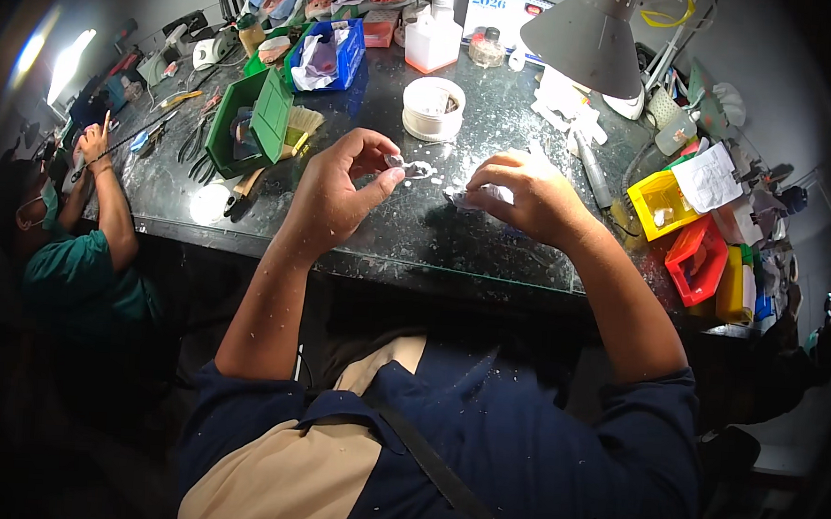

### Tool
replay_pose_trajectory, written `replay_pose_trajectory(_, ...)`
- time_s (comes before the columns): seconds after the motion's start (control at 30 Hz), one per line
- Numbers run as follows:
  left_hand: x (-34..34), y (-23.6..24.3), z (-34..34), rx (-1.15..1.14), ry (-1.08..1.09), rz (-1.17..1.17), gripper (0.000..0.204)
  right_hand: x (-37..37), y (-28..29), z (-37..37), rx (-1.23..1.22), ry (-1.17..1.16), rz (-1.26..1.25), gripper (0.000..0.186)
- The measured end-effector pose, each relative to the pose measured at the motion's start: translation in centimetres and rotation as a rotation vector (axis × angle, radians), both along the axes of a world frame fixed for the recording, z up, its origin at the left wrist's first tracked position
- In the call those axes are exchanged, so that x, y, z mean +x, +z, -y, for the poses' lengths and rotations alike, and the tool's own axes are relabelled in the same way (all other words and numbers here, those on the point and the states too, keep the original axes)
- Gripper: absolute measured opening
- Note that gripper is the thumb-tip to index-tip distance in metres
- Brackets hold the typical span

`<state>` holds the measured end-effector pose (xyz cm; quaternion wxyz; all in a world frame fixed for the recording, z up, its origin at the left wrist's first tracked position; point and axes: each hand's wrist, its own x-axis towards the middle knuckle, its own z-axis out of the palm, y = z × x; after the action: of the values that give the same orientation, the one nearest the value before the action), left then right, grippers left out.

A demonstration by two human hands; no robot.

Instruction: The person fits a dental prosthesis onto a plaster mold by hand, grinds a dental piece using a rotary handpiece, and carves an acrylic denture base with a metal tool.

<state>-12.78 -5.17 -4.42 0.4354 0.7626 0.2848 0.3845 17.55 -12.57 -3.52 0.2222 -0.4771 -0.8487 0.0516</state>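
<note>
My left hand (349, 186), left of centre, pinches a small, pale, irregular piece (416, 170) with dark spots between thumb and fingers, just above the dusty dark worktop (368, 88). My right hand (527, 195) curls over a crumpled white lump (470, 198) at the worktop, its fingertips on or around it and partly hiding it; what it is, I cannot make out. The two hands are a short way apart, with white crumbs between and below them. Behind them stands a round white tub (432, 115) with something brown inside.
Green (263, 111) and blue bins (346, 54), pliers (197, 131) and brushes lie left. A lamp shade (582, 47) overhangs the back right, above a handpiece (590, 165); yellow (663, 202) and red bins (692, 265) sit right. A masked co-worker (81, 270) works at far left, both hands raised.
</note>
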Motion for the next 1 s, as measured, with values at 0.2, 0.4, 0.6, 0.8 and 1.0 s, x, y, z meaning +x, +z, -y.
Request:
replay_pose_trajectory(0.2, -0.3, -0.7, 0.6, -0.015, -0.002, 0.052, 0.023, -0.5, -0.3, 0.1, -0.116, -0.036, -0.003, 0.021)
replay_pose_trajectory(0.4, -0.2, -0.9, 1.0, -0.011, 0.002, 0.045, 0.024, -0.8, 0.3, 0.2, -0.176, -0.109, 0.042, 0.02)
replay_pose_trajectory(0.6, -0.7, -1.1, 1.3, -0.013, 0.024, 0.044, 0.026, -1.7, 0.9, 0.1, -0.214, -0.115, 0.094, 0.022)
replay_pose_trajectory(0.8, -0.2, -0.7, 1.7, -0.019, -0.016, 0.045, 0.026, -0.8, -0.1, 0.9, -0.033, -0.022, 0.121, 0.024)
replay_pose_trajectory(1.0, 0.9, -2.0, 1.3, -0.076, 0.005, 0.19, 0.02, -0.8, -0.8, 1.0, -0.102, -0.09, 0.081, 0.03)
